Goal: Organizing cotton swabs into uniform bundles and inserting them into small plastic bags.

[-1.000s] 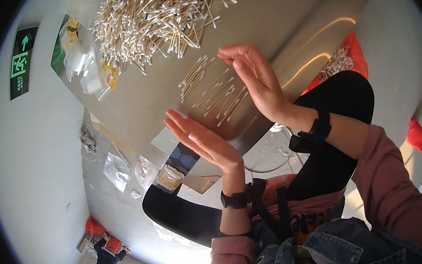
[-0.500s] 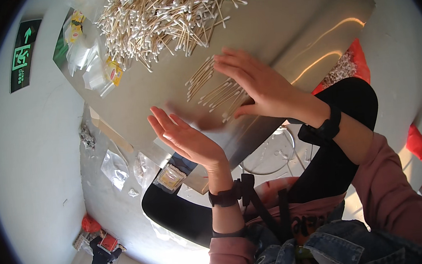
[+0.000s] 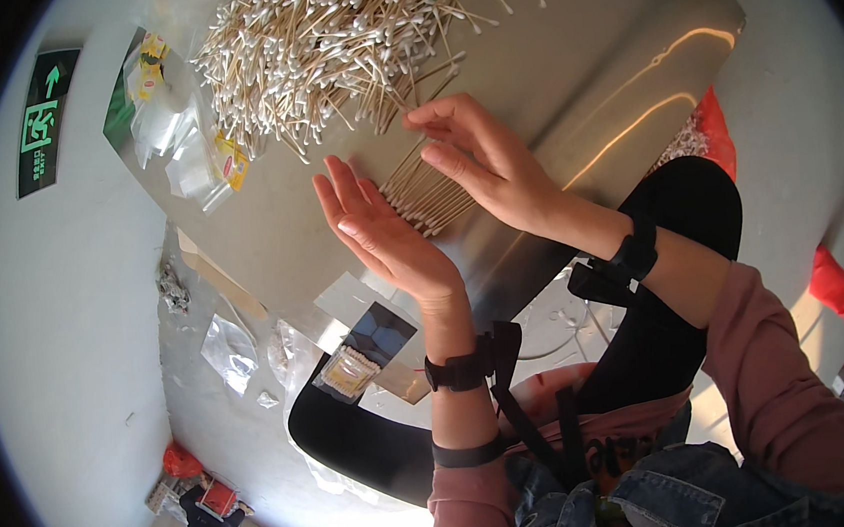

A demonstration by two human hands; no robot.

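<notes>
Head view: at left, the left hand (image 3: 390, 241) is held flat, fingers nearly straight, nothing gripped. Just beside its fingers, the row of cotton swabs (image 3: 438, 196) is laid on the metal table (image 3: 273, 221), between both hands. At right, the right hand (image 3: 494, 167) is loosely curled, thumb parted from fingers; whether the swabs are touched cannot be told.

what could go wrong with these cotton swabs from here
The row of cotton swabs lies loose between the left hand and right hand, so an uneven push might skew it. The right hand is also close to the heap of cotton swabs and could drag strays into the row. Both hands are bare, so contact might soil the cotton tips.
</notes>
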